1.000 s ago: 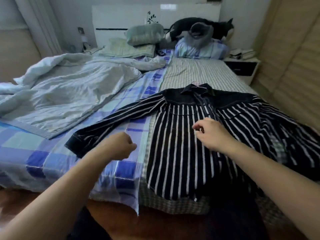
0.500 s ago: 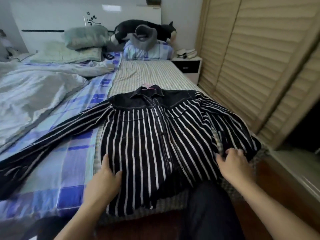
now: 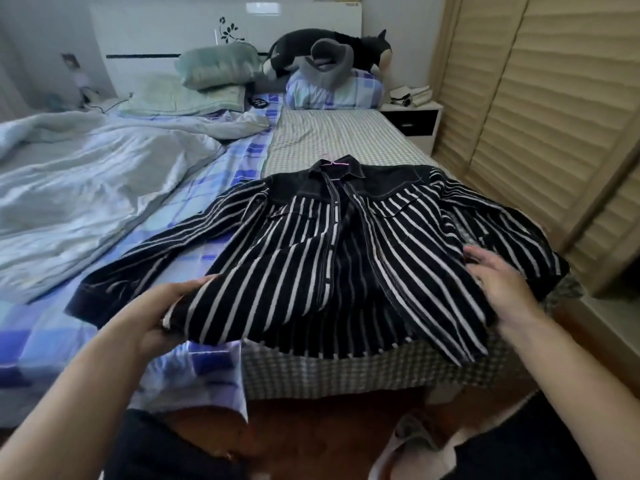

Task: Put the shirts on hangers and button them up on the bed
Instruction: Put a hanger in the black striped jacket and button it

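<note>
A black shirt with white stripes (image 3: pixel 294 271) lies face up on the checked side of the bed (image 3: pixel 339 140), its collar pointing away from me. A pink hanger (image 3: pixel 332 163) shows inside the collar. The front placket gapes open from the chest down. My left hand (image 3: pixel 162 306) grips the shirt's lower left hem and holds it a little off the bed. My right hand (image 3: pixel 498 282) rests on the shirt's right side near the sleeve with its fingers fairly straight; its thumb is hidden.
A rumpled pale duvet (image 3: pixel 86 188) covers the left half of the bed. Pillows (image 3: pixel 214 67) and a black plush toy (image 3: pixel 332 46) sit at the headboard. A nightstand (image 3: pixel 412 119) and slatted wardrobe doors (image 3: pixel 554 116) stand close on the right.
My left hand has gone from lying flat on the shirt front to gripping and raising its lower left hem. The right hand stays at the right side. The placket now gapes wider.
</note>
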